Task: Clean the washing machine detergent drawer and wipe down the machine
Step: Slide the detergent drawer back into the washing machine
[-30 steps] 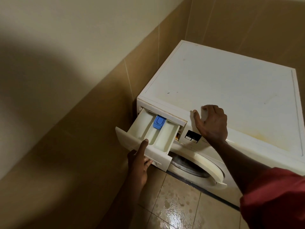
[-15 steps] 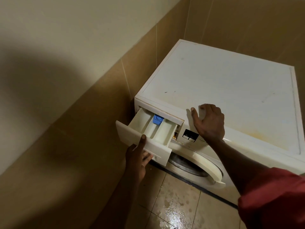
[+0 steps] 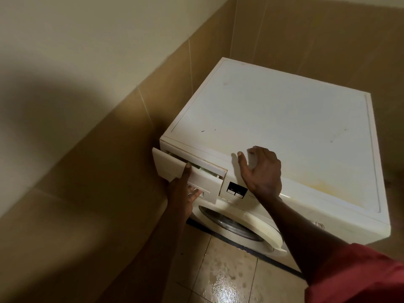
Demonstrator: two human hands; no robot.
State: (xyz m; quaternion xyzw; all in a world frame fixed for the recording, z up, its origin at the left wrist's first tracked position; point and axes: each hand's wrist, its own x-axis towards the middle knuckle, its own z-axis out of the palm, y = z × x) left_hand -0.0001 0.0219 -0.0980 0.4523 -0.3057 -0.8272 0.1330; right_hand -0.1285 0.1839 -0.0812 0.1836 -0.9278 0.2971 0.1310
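Observation:
A white front-loading washing machine (image 3: 284, 119) stands in a corner. Its top carries yellowish stains and a few dark specks. The detergent drawer (image 3: 168, 164) at the upper left of the front sticks out only a little, and its compartments are almost hidden. My left hand (image 3: 182, 193) grips the drawer front, thumb over the top edge and fingers in the handle recess underneath. My right hand (image 3: 262, 171) rests on the front edge of the machine's top, thumb spread and fingers bent, holding nothing.
A small dark display (image 3: 236, 190) sits right of the drawer, with the round door (image 3: 251, 221) below it. A tan tiled wall (image 3: 87, 171) runs close along the machine's left side. The floor tiles (image 3: 227, 278) in front look wet and shiny.
The drawer has slid most of the way back into the machine under my left hand, and the blue insert is now hidden. My right hand stays on the top edge.

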